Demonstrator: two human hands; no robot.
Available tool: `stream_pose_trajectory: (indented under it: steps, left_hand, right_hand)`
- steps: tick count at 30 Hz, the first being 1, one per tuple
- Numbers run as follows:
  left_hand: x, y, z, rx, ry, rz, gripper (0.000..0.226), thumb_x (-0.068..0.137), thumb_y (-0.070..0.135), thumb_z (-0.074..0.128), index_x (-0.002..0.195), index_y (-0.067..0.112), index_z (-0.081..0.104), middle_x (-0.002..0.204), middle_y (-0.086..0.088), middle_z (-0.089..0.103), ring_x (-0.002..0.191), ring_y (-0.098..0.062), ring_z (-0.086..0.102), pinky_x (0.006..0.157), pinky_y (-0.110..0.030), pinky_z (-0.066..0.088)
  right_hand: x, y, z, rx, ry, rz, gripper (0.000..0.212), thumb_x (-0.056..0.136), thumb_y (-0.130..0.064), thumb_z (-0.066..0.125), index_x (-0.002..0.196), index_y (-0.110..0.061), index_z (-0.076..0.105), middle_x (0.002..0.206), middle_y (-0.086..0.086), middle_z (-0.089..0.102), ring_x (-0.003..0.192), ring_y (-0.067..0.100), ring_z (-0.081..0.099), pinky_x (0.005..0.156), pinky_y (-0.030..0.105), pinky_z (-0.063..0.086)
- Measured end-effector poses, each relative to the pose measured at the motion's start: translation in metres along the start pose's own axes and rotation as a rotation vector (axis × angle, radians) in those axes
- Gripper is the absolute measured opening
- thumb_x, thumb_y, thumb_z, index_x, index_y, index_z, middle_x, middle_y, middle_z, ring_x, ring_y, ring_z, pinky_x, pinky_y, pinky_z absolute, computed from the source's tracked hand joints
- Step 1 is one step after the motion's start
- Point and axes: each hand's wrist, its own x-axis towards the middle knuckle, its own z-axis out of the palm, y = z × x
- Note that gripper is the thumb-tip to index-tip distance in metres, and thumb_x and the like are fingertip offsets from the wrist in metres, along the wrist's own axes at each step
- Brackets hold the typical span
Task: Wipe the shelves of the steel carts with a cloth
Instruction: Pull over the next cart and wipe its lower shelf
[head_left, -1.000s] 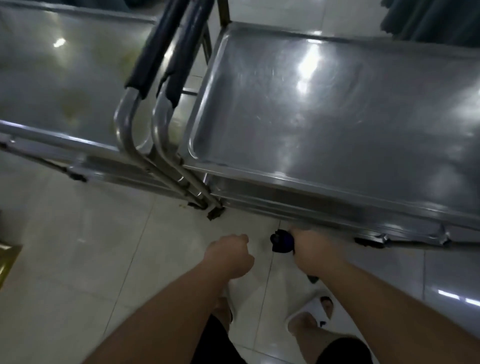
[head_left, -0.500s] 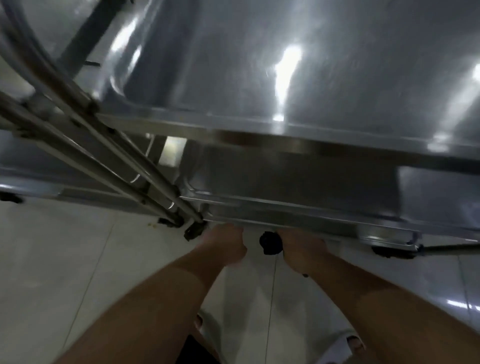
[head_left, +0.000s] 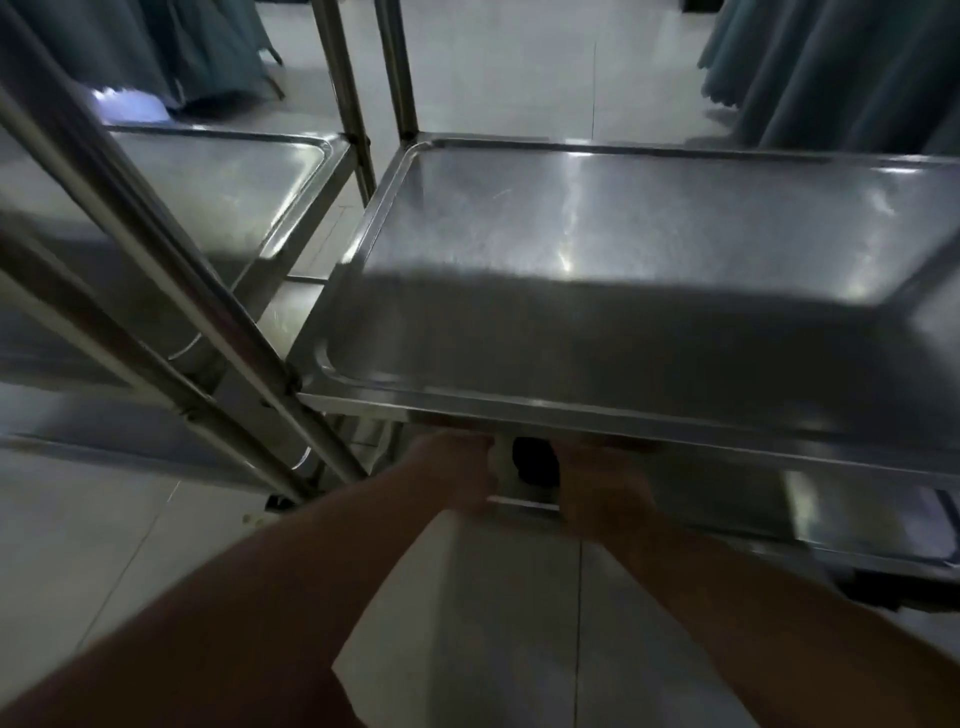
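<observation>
Forearms reaching forward over pale floor tiles (head_left: 493, 623). Left hand (head_left: 457, 475) and right hand (head_left: 602, 493) just below the middle shelf's (head_left: 597, 270) near rim, fingers hidden, so grip cannot be told. Dark cloth (head_left: 535, 460) between them, touching the right hand. Second steel cart (head_left: 218, 197) left of the shelf; teal curtains (head_left: 831, 67) beyond.

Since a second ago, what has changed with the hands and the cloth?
Both hands have moved from open floor in front of the cart to just under the front rim of its middle shelf. The right hand keeps its grip on the dark cloth; the left hand stays curled beside it. The carts have not moved.
</observation>
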Motion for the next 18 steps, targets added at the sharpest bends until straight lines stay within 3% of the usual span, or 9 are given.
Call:
stream_pose_trajectory:
  steps: [4,7,10,13,15,18]
  left_hand:
    - [0.006,-0.015,0.01,0.006,0.121,-0.021,0.048,0.107,0.034,0.05,0.154,0.023,0.052,0.162,-0.007,0.045,0.15,-0.028,0.039,0.111,-0.037,0.038]
    - [0.004,-0.018,0.022,-0.126,0.14,-0.081,0.054,0.104,0.039,0.048,0.155,0.02,0.051,0.159,-0.007,0.048,0.146,-0.029,0.045,0.111,-0.045,0.047]
    - [-0.004,-0.02,0.035,-0.157,0.14,-0.087,0.054,0.103,0.042,0.049,0.152,0.019,0.052,0.153,-0.008,0.054,0.139,-0.032,0.053,0.102,-0.046,0.052]
    - [-0.009,-0.028,0.048,-0.187,0.17,-0.074,0.054,0.104,0.045,0.05,0.152,0.018,0.05,0.149,-0.008,0.056,0.137,-0.031,0.055,0.098,-0.043,0.051]
    - [-0.013,-0.035,0.059,-0.227,0.188,-0.073,0.054,0.104,0.046,0.052,0.151,0.018,0.049,0.144,-0.01,0.058,0.13,-0.034,0.06,0.097,-0.042,0.053]
    - [-0.012,-0.043,0.076,-0.301,0.196,-0.082,0.052,0.103,0.043,0.055,0.148,0.018,0.053,0.138,-0.012,0.062,0.122,-0.033,0.064,0.096,-0.039,0.054]
  right_hand:
    - [0.027,-0.001,0.012,-0.03,0.105,-0.027,0.03,0.098,-0.022,0.053,0.128,-0.018,0.057,0.12,0.009,0.065,0.109,0.032,0.065,0.091,0.045,0.056]
    - [0.036,-0.002,0.02,0.014,0.192,-0.091,0.028,0.096,-0.019,0.051,0.123,-0.016,0.059,0.113,0.008,0.062,0.108,0.035,0.062,0.084,0.039,0.051]
    - [0.053,-0.008,0.021,0.011,0.107,-0.097,0.034,0.098,-0.019,0.049,0.13,-0.017,0.059,0.117,0.01,0.066,0.107,0.036,0.064,0.083,0.039,0.05]
    - [0.07,-0.021,0.025,0.125,0.042,-0.097,0.04,0.102,-0.016,0.048,0.141,-0.009,0.056,0.133,0.018,0.062,0.122,0.038,0.059,0.104,0.048,0.047]
    - [0.079,-0.03,0.031,0.204,0.093,-0.079,0.039,0.103,-0.016,0.051,0.141,-0.008,0.058,0.142,0.017,0.057,0.131,0.036,0.053,0.113,0.045,0.039]
    - [0.084,-0.045,0.037,0.186,0.219,-0.109,0.029,0.098,-0.018,0.054,0.124,-0.018,0.066,0.127,0.013,0.066,0.116,0.036,0.062,0.096,0.04,0.048]
